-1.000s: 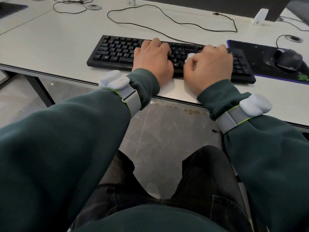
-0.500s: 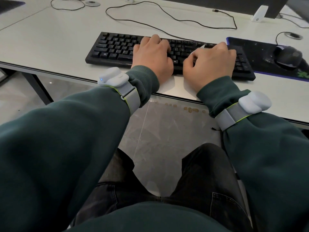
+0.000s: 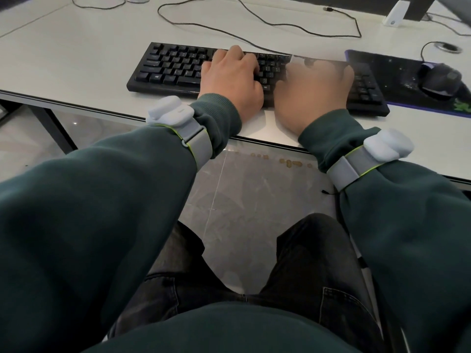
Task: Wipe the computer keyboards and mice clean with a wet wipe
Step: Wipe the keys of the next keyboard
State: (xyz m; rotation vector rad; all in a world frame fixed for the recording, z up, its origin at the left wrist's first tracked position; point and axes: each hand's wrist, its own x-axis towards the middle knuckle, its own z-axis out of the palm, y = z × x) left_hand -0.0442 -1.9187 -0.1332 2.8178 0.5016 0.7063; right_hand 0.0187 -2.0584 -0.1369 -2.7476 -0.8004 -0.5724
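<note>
Two grips sit on the black keyboard (image 3: 173, 70) on the table (image 3: 76, 47): left grip (image 3: 232, 75) rests loosely on the keys; right grip (image 3: 313, 90), blurred, clutches a pale wipe (image 3: 297, 59) under its fingers.

Right hand (image 3: 313, 90): blurry, fingers hard to see.
Wipe (image 3: 297, 59): mostly hidden under that hand.
Keyboard (image 3: 173, 67): middle keys covered up.
Mouse pad (image 3: 397, 70): cut off at right edge.

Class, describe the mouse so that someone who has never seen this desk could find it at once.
Start at the white desk. Right of the black keyboard lies a dark pad with a purple edge, and the mouse sits on its right part. It is the only rounded black lump there, with a thin cable curling away behind it.
</note>
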